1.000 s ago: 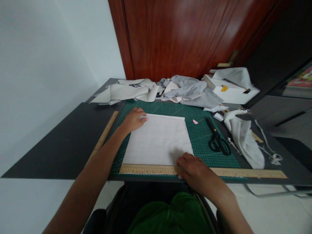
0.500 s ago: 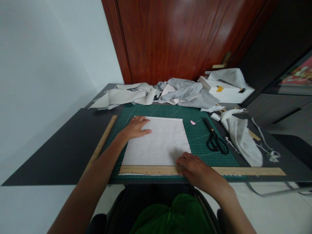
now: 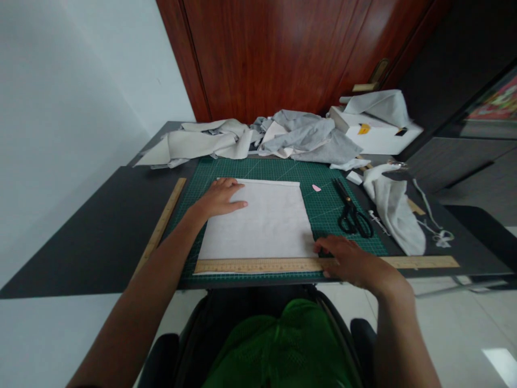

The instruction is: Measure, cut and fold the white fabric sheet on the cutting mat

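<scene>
A white piece of cloth [image 3: 258,221] lies flat on the green cutting mat [image 3: 323,215], with a narrow folded strip along its far edge. My left hand [image 3: 222,198] rests flat on its upper left part, thumb stretched out to the right. Across the near edge of the cloth lies a long wooden ruler [image 3: 258,265], reaching well past the mat on the right. My right hand [image 3: 347,258] grips this ruler just right of the cloth, fingers on the far side and thumb on the near side. Part of the ruler is hidden under that hand.
Black scissors [image 3: 353,213] and a pink chip [image 3: 316,188] lie on the mat's right side. A second wooden ruler [image 3: 161,223] lies at left. Fabric scraps [image 3: 307,137] and a white box [image 3: 375,129] line the back; a cloth bag [image 3: 396,207] sits at right.
My right hand has slid to the right along the ruler, from the cloth's near right corner to just past it. My left hand stays on the cloth. The view has shifted slightly.
</scene>
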